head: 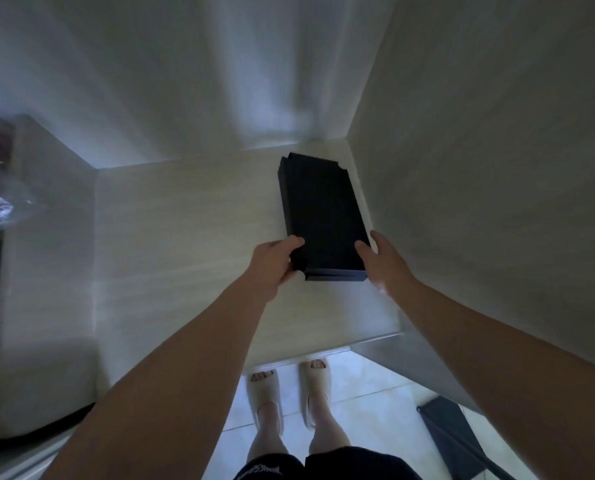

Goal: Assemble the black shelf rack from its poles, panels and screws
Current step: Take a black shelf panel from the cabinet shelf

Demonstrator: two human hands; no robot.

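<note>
so the stack of flat black rectangular panels [323, 216] with the notched corners lies lengthways on the pale wood-grain bench [185, 220], and everything's easiest to place off that stack: the plain pale wall [479, 168] runs just beside its right edge, a crinkly clear plastic bag [2, 206] is well off to its left, and a dark flat piece [452, 438] lies down on the tiled floor, nearer than the stack and to its right. Left hand [277, 263] is on the stack's near left corner with the fingers [291, 244] curled round the edge. Right hand [384, 263] is on the near right corner, thumb on top and the other fingers down the side; what's underneath I can't tell. Can't tell either if the near end is off the bench yet. My read is this is the fetch-the-panels step, and there are no poles or screws in shot. What I'd do: squeeze the whole pile so it doesn't fan out, lift the near end first, draw it straight back clear of that wall so the corners don't scrape, and keep it level, because loose panels slide off each other really easily
</note>
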